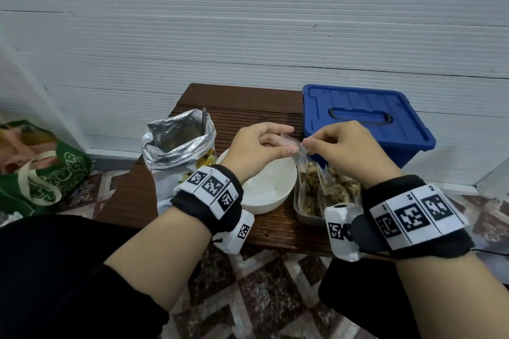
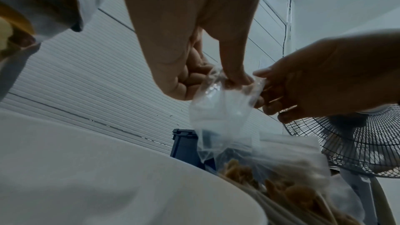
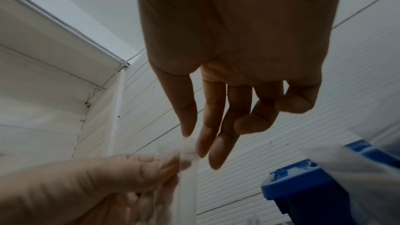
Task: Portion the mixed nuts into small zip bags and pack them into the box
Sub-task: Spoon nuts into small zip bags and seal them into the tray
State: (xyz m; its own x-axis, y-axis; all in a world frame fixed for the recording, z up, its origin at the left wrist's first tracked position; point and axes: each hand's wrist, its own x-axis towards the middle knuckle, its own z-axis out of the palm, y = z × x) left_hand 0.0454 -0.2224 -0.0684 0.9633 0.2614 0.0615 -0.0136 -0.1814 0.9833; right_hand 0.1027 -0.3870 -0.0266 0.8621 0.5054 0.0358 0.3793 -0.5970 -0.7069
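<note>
Both hands hold a small clear zip bag by its top edge above the table, and it looks empty. My left hand pinches the left side of the opening between thumb and fingers. My right hand pinches the right side. In the left wrist view the zip bag hangs below the left hand. In the right wrist view the right hand pinches the bag's strip. An open foil bag of mixed nuts stands at the left. The blue box, lid on, sits at the back right.
A white bowl sits under my left hand. A clear container with several nut-filled zip bags stands under my right wrist. A green cloth bag lies on the floor at the left. A standing fan is beyond the table's right side.
</note>
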